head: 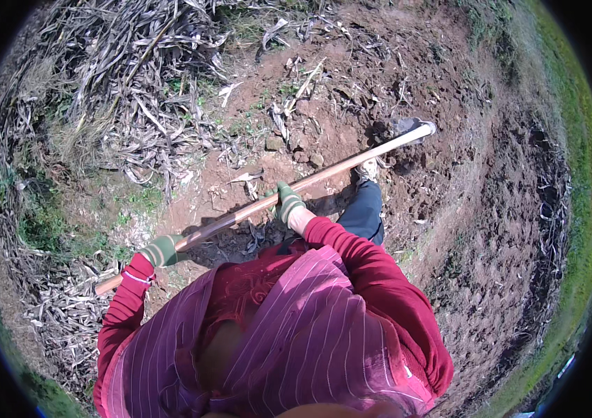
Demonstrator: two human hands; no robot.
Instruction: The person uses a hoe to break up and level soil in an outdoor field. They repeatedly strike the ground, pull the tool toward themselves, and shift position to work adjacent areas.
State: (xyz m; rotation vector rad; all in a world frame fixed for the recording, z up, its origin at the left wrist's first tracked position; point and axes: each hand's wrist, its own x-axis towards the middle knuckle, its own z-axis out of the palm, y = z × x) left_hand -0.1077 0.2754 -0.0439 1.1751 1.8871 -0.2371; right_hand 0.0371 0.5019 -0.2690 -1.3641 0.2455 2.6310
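A hoe with a long wooden handle (pixel 338 168) slants across the view from lower left to upper right. My left hand (pixel 162 251), in a green striped glove, is closed around the handle near its butt end. Further up the shaft, my right hand (pixel 286 201) grips it in a matching glove. The metal hoe blade (pixel 405 127) lies at the far end, against dark, broken soil; its lower edge is partly hidden by the handle and earth. My shoe (pixel 367 170) stands just below the shaft, close to the blade.
Dry corn stalks and leaves (pixel 139 78) are heaped at the upper left. Loose brown soil (pixel 484 219) with clods stretches along the right, bordered by a green grass strip (pixel 573 230). Small stones (pixel 275 143) and a dry stalk (pixel 306 86) lie ahead.
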